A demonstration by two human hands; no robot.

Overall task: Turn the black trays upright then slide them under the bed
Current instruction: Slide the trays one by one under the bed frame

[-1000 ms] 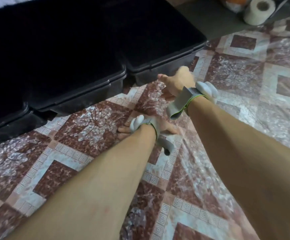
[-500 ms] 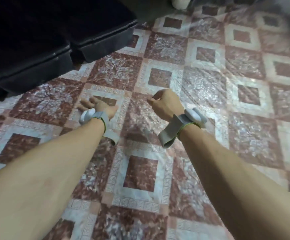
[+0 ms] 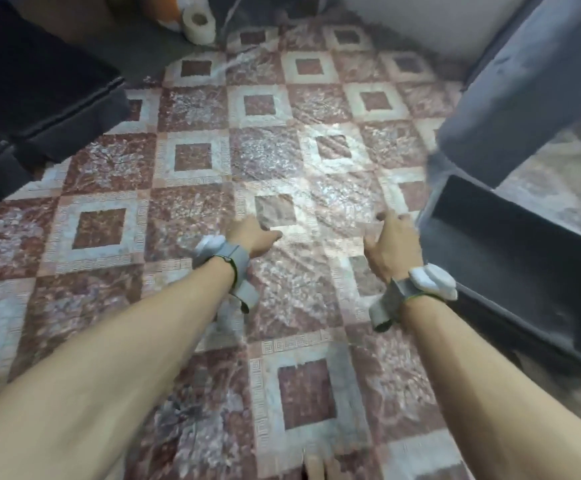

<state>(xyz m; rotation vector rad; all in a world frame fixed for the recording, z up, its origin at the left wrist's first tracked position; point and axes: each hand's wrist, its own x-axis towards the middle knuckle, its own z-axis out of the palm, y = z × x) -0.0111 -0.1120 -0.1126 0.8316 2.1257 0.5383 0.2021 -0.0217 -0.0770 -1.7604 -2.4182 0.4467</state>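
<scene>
Patterned floor tiles (image 3: 192,157): long black plastic tray (image 3: 524,278) lies just right of your slack, empty right hand (image 3: 393,247); left hand (image 3: 251,237): fingers hidden.

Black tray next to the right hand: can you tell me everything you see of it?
The black tray is a long rectangular tub, matte plastic by its look, with a raised rim. It rests on the patterned floor at the view's right, cut off by the frame edge. The right hand is by its near corner; blur hides whether they touch.
</scene>
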